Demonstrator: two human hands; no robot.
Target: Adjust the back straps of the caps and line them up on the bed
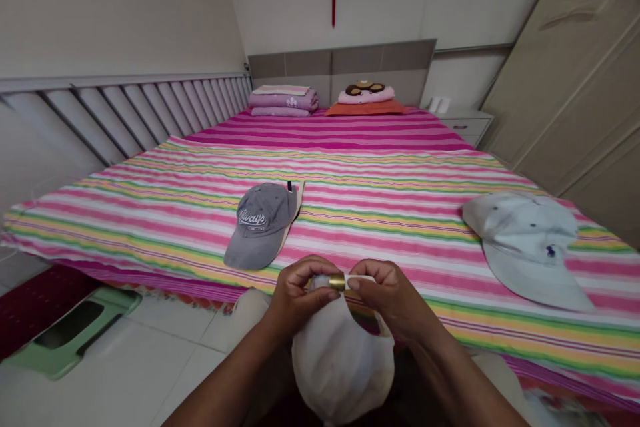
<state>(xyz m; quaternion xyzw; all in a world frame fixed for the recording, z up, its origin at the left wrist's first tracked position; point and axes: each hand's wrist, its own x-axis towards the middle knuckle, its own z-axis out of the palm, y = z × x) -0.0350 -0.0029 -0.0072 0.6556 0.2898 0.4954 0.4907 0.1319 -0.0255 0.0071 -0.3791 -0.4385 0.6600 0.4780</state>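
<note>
A white cap (340,363) is held low in front of me, with its back opening and adjusting strap turned upward. A brass-coloured buckle (337,281) sits on the strap between my two hands. My left hand (305,287) pinches the strap just left of the buckle. On the other side, my right hand (383,287) pinches the strap between thumb and finger. Beyond my hands, a grey cap (263,223) with white lettering rests on the bed. Farther right lies a pale cap (530,240) with a small dark emblem.
The bed has a striped sheet (370,203), a headboard (300,67) and a side rail (165,107). Folded purple bedding (283,101) and an orange cushion (367,108) lie at its head. A green stool (75,330) stands on the floor at left, a nightstand (467,125) at right.
</note>
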